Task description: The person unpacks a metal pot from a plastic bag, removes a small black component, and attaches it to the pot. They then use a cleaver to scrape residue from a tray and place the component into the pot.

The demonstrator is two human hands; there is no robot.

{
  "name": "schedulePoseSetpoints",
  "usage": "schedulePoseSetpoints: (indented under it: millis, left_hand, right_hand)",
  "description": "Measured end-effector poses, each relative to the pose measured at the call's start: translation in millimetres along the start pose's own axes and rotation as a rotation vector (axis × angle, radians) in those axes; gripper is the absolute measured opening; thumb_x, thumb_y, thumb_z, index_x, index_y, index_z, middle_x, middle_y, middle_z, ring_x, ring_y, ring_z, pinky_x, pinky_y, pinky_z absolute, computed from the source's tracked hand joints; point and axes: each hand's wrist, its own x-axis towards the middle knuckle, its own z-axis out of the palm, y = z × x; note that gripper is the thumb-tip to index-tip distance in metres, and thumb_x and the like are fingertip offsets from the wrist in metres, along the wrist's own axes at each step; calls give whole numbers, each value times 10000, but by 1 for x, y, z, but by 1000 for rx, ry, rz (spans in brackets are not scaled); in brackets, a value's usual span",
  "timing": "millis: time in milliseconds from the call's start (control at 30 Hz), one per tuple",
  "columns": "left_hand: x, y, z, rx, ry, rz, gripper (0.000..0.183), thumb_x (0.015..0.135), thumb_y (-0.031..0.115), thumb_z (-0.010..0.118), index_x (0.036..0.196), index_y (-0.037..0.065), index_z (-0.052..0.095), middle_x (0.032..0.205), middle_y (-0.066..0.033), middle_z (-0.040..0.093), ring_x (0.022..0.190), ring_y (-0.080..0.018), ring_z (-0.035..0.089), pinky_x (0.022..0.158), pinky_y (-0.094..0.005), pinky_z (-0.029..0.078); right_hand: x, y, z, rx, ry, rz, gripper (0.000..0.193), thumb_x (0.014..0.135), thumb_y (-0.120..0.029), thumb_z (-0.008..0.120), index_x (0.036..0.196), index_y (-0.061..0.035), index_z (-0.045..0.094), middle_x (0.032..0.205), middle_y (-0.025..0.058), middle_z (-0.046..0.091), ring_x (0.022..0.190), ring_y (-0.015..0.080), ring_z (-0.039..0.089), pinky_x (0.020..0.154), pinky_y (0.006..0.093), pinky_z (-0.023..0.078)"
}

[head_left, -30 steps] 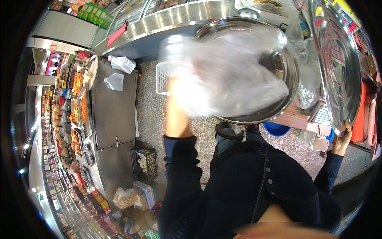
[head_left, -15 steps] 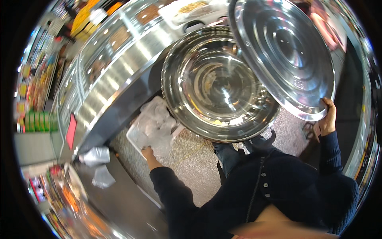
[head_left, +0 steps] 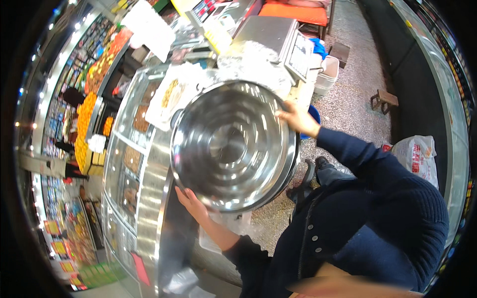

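The round stainless steel lid (head_left: 231, 144) lies over the steel basin (head_left: 290, 181), whose rim and dark outer side show below it at the right. My right hand (head_left: 299, 120) grips the lid's far right edge, with the thumb on top. At the near left edge, my left hand (head_left: 195, 207) is against the rim, fingers stretched and slightly apart. Beneath the basin, a pale plastic tub (head_left: 211, 240) is partly hidden by my left forearm.
A steel-edged glass display counter (head_left: 154, 198) runs along the left, with a white tray (head_left: 168, 102) of yellow food on it. Beyond the basin stand plastic-wrapped goods and a scale (head_left: 263, 34). A low wooden stool (head_left: 384, 101) and a white sack (head_left: 416, 158) are at the right.
The lid has moved from beside the basin to over it. My left hand has let go of the clear plastic bag and come up to the lid's rim. The view has turned.
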Motion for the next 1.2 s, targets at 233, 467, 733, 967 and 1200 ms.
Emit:
schedulePoseSetpoints:
  millis: [233,467,733,967,1200]
  left_hand:
    - [-30,-12,23,-9,115,-166,747,840,169,621,1417,-4,179,1394,-234,244,1238,-344,381,1018,-416,354]
    - [-46,41,33,445,238,-139,666,850,159,613,1390,-1,257,1352,-232,274,1159,-339,428,965,-416,387]
    - [-21,163,83,475,45,246,466,844,146,620,1270,35,468,1317,-171,402,1174,-296,435,939,-376,383]
    - [55,257,259,338,-64,671,629,783,150,677,1315,-18,388,1338,-198,402,1252,-357,360,1053,-406,281]
    - [129,271,292,-133,-285,307,438,786,147,672,1134,-79,528,998,-175,622,931,-250,588,851,-369,459]
  right_hand:
    - [68,25,-34,-455,284,-466,716,720,-282,718,1287,-8,377,1286,222,377,1162,383,393,962,445,349]
    - [213,80,14,-888,-110,-813,595,720,-224,666,1274,-132,469,1349,179,379,1261,314,361,1032,516,277]
    - [373,2,-28,161,-341,-474,283,838,-224,488,941,8,612,873,165,650,748,262,614,715,385,476]
    - [385,-68,-116,984,-957,-581,293,910,-224,495,1096,-30,612,1039,52,631,943,134,582,819,241,471]
    - [404,-59,-116,742,-410,-535,288,911,-214,495,1084,-19,617,1026,57,638,908,137,591,794,251,474]
